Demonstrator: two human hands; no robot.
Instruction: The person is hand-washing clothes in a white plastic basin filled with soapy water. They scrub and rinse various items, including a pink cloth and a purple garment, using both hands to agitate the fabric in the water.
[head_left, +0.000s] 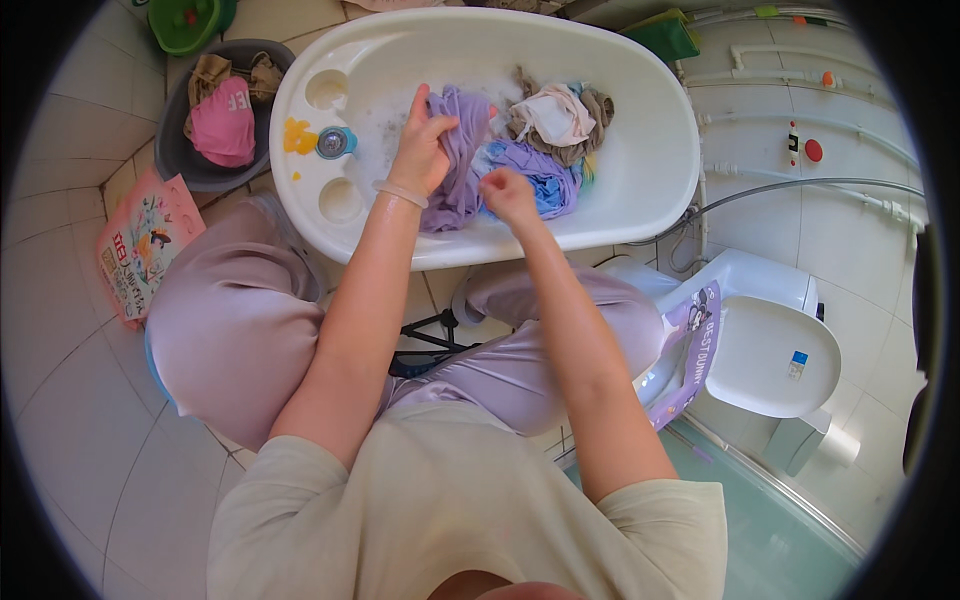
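A wet lilac cloth (469, 124) hangs bunched inside the white plastic baby bathtub (645, 187). My left hand (427, 146) holds it from the left side, with thumb and forefinger spread and part of the hand hidden by the fabric. A clear bangle circles that wrist. Curled fingers bring my right hand (510, 196) against the cloth's right edge; whether they pinch it is hidden. Just beyond lies a heap with a blue and purple garment (551, 176), a pale pink cloth (559, 112) and a brown cloth (600, 120). Suds and dark specks show on the tub floor.
A grey basin (169, 146) holding a pink garment (223, 124) stands left of the tub, near a pink detergent bag (146, 232). A green basin (184, 30) sits behind. On the right are a toilet (776, 352), a purple bag (690, 360) and wall pipes (795, 120).
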